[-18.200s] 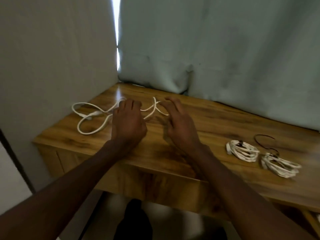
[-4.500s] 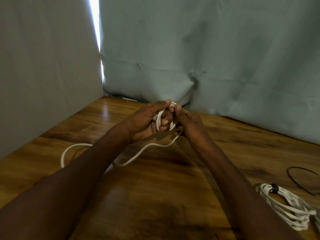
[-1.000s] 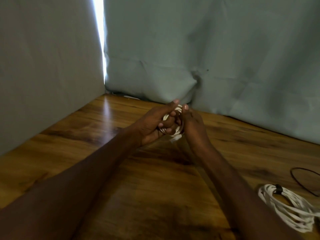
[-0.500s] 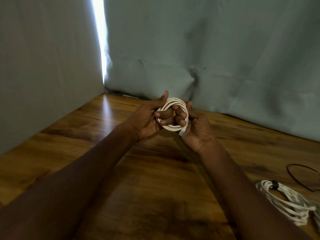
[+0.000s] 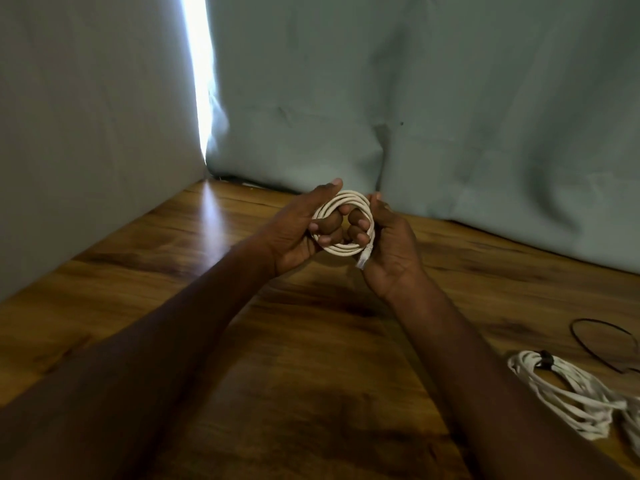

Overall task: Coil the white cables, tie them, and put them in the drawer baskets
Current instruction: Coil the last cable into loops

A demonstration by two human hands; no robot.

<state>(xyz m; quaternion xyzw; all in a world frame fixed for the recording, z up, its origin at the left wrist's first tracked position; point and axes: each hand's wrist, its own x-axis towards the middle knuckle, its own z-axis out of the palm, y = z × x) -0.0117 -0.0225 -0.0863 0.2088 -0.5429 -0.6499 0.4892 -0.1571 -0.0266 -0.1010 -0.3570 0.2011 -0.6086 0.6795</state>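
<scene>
A white cable [image 5: 346, 201] is wound into a small round coil, held upright above the wooden table [image 5: 311, 358]. My left hand [image 5: 298, 230] grips the coil's left side with fingers through the loop. My right hand [image 5: 388, 244] grips its right side, and the cable's plug end [image 5: 363, 259] sticks out below my fingers. A second white coil [image 5: 568, 393], bound with a black tie, lies on the table at the lower right. No drawer or basket is in view.
A loose black tie loop [image 5: 602, 344] lies on the table beyond the bound coil. Part of another white bundle [image 5: 632, 420] shows at the right edge. A grey wall stands at the left and a pale curtain [image 5: 450, 116] hangs behind the table.
The loose cable trailing over the table has been wound fully into the coil. In the last second both hands turned the coil to face me and lifted it slightly.
</scene>
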